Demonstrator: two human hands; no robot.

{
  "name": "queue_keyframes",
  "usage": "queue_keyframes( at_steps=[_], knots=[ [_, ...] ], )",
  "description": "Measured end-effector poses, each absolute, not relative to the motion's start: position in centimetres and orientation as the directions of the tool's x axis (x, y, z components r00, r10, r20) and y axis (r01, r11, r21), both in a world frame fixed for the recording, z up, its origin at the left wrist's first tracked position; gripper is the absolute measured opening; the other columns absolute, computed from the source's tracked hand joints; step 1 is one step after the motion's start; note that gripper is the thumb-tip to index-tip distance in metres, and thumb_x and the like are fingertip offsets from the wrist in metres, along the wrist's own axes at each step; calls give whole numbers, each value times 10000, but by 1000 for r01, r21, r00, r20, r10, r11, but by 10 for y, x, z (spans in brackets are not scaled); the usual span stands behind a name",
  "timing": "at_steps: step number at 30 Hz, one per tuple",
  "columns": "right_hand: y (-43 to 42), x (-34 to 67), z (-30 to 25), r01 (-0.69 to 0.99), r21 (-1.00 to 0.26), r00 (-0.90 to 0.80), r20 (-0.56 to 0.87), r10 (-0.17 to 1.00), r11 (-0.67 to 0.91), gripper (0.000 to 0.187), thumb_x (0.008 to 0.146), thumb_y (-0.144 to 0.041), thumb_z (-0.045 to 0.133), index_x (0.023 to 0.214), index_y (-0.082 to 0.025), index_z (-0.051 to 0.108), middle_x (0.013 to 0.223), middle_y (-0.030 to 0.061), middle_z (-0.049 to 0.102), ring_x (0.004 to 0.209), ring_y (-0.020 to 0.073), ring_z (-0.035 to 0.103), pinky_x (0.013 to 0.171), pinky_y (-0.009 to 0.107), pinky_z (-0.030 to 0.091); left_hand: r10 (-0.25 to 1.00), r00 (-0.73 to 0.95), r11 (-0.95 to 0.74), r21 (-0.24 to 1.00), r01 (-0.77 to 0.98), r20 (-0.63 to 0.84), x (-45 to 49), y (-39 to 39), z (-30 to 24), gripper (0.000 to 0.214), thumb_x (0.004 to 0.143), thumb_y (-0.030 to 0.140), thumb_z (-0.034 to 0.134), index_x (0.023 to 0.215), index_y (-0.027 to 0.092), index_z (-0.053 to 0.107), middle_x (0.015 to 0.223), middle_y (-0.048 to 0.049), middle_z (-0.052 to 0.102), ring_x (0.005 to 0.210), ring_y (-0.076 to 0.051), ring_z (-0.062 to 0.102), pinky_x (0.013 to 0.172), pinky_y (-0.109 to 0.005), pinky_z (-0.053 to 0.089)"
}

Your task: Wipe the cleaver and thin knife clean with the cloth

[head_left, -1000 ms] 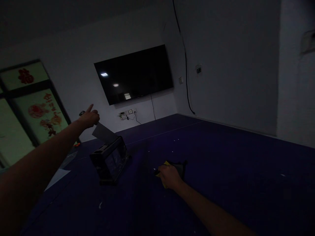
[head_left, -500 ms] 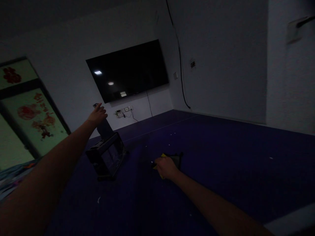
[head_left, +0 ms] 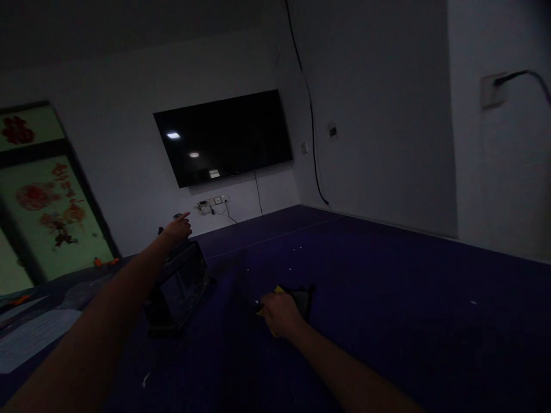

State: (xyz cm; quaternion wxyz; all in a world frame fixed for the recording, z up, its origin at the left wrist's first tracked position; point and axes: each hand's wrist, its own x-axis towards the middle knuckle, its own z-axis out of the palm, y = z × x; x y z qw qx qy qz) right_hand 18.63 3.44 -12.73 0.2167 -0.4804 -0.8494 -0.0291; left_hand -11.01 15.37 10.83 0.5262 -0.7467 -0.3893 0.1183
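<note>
The room is dim. My left hand (head_left: 176,228) reaches out over the top of a dark box-like device (head_left: 178,287) standing on the dark blue surface (head_left: 387,298); its fingers rest on the top edge, index finger stretched forward. My right hand (head_left: 278,312) lies on the surface, fingers curled over a yellow and dark cloth (head_left: 297,298). What the left hand holds, if anything, is hidden in the gloom.
A black TV (head_left: 224,137) hangs on the far wall, with sockets and cables (head_left: 213,202) below it. A door panel with red flower decorations (head_left: 47,206) is at left. Pale sheets (head_left: 30,338) lie at the left edge. Small white specks dot the surface.
My left hand has come down from in front of the wall onto the top of the device; the grey flap it held up is now down. The right hand stays on the cloth.
</note>
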Motion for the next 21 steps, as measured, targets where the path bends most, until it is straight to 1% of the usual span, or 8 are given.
queue_keyframes(
  at_steps=[5,11,13,15,17,18,20,21],
  knots=[
    [36,185,-129,821,-157,-458,393,798,549,180,774,-155,444,840,-148,611,875,90,665,806,213,622,665,277,381,736,636,-167,-847,505,234,-116,150,79,242,678,42,524,530,209,616,614,-12,654,755,-142,600,1050,-356,153],
    [39,182,-130,824,-153,-457,391,799,546,174,769,-148,449,831,-146,612,874,94,665,804,207,617,670,277,376,754,576,-151,-769,621,316,-111,151,74,212,659,67,530,557,224,629,627,-18,668,777,-168,606,1057,-350,144],
    [39,182,-130,827,-156,-449,394,802,540,183,772,-149,444,843,-149,613,875,91,665,801,206,615,668,276,376,746,545,-118,-730,673,382,-108,148,76,199,653,95,540,698,246,662,752,-21,690,898,-184,592,1065,-367,126],
    [40,182,-131,832,-161,-439,396,807,531,189,772,-146,439,839,-153,615,864,87,666,792,202,615,661,274,375,717,499,-49,-679,733,487,-106,142,77,345,674,132,519,981,248,628,1034,-64,651,1111,-229,493,1063,-443,97],
    [40,182,-131,835,-167,-430,399,810,525,195,775,-141,429,824,-159,617,851,79,668,781,194,615,656,268,373,642,382,84,-556,827,665,-108,133,76,506,729,189,471,1234,163,453,1266,-169,488,1249,-314,331,1022,-562,78],
    [41,182,-131,835,-170,-427,400,811,523,199,778,-139,424,818,-161,617,845,75,669,778,189,615,656,264,373,589,278,142,-436,889,759,-112,129,75,552,761,243,447,1287,97,368,1298,-232,425,1263,-361,284,987,-610,94],
    [41,181,-132,836,-175,-423,401,813,521,205,785,-138,415,816,-161,617,842,74,669,778,185,613,662,261,371,524,50,141,-144,980,850,-122,120,72,635,793,393,415,1267,-22,333,1219,-325,443,1210,-435,321,907,-643,204],
    [42,181,-132,835,-176,-422,402,813,521,207,788,-139,413,820,-161,616,845,76,668,781,184,612,667,261,371,565,-5,75,-45,996,825,-129,117,70,678,791,459,402,1214,-69,371,1125,-348,496,1145,-458,385,845,-631,277]
  ],
)
